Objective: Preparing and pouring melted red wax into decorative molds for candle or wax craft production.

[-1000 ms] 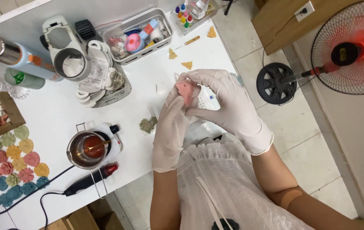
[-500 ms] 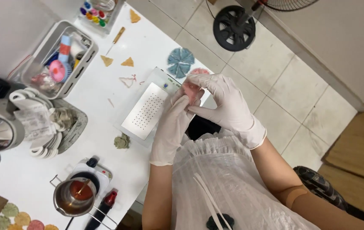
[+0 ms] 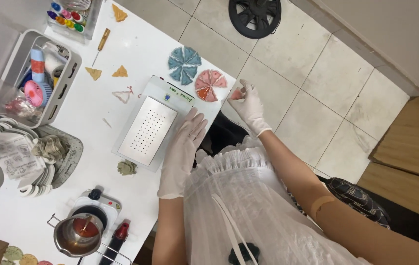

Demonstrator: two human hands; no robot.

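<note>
Both my hands wear white gloves. My right hand [image 3: 249, 102] pinches a small pink wedge-shaped piece [image 3: 237, 93] just off the table's edge, right beside a round pink disc made of wedges [image 3: 209, 84]. A blue disc of wedges [image 3: 184, 64] lies next to it. My left hand [image 3: 184, 147] rests flat, fingers apart, on the near edge of a white perforated plate device [image 3: 148, 130].
A white table [image 3: 136, 39] holds a grey basket of supplies [image 3: 40, 81], paint bottles [image 3: 67, 17], tan triangles [image 3: 107, 73], a small green piece [image 3: 127, 168], and a melting pot with red liquid on a small stove [image 3: 83, 229]. A fan base [image 3: 255, 15] stands on the tiled floor.
My hands have separated: the right one carried the pink wedge out toward the pink disc, the left dropped onto the white plate device. The camera swung right along the table.
</note>
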